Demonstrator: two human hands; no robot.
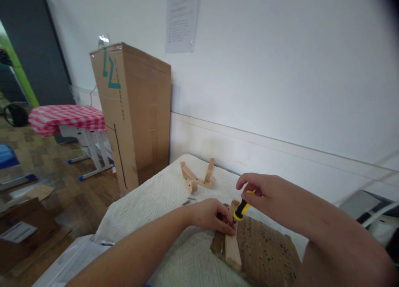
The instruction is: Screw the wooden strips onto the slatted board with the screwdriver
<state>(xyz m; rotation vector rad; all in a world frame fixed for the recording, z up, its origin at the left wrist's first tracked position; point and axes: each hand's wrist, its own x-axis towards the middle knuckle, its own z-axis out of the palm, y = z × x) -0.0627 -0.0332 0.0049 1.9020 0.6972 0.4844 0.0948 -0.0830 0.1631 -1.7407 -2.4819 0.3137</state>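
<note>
My right hand is closed around the black and yellow handle of a screwdriver. The screwdriver tilts, its tip pointing down at a pale wooden bar. Beside that tip, the fingers of my left hand are pinched together against the bar; whatever is between them is too small and covered to make out. Under the bar lies a brown board dotted with many small holes. Farther back on the cloth rests a joined wooden piece with rounded ends. Small dark metal pieces, perhaps screws, lie near my left wrist.
A white textured cloth covers the table, which stands against a white wall. A tall cardboard box rises past the table's left edge. Papers lie at the lower left. A red checked cloth covers another table.
</note>
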